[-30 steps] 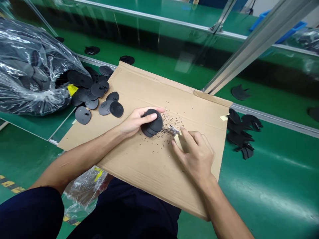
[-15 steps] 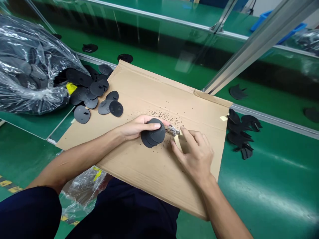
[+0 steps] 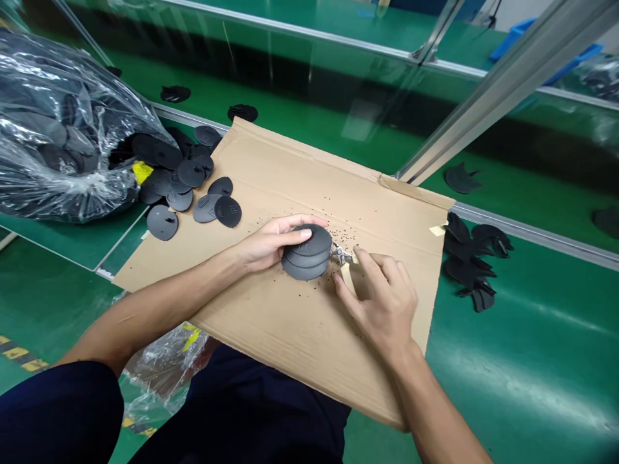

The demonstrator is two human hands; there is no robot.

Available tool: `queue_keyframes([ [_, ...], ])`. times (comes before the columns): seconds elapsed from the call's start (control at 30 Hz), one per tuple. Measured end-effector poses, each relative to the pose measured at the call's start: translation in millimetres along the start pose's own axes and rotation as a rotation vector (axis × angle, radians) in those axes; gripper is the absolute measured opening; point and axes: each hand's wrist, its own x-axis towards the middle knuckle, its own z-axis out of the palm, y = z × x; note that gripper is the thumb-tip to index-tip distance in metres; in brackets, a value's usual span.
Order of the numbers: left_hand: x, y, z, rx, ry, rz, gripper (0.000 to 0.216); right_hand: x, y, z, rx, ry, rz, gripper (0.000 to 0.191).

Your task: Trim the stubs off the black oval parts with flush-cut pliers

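Your left hand held a small stack of round, matte black plastic discs over the middle of the flat brown cardboard sheet, its grip closed around the stack, thumb on the top disc. The discs lay fanned, slightly offset, the top one bearing a faint raised mark. Just right of the stack, your right hand gripped small metal nippers with pale handles, tips against the stack's edge. Tiny black trimmings speckled the cardboard around the stack.
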Motion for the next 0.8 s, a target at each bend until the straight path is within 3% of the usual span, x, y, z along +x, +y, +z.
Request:
queue_keyframes([
  [0.2,5.8,-3.5,-5.1,-0.16,0.09,-0.02,0.016,-1.6,-4.6,0.5,0.078,-0.004,-0.026,0.05],
  [0.43,1.5,-7.3,1.5,-0.201,0.024,-0.138,0.016,-4.2,-7.3,-0.5,0.095,-0.042,-0.048,0.042],
  [0.8,1.2,-10.3,2.3,-0.208,-0.019,-0.154,0.013,-4.6,-5.5,0.6,0.102,-0.035,-0.06,0.039],
])
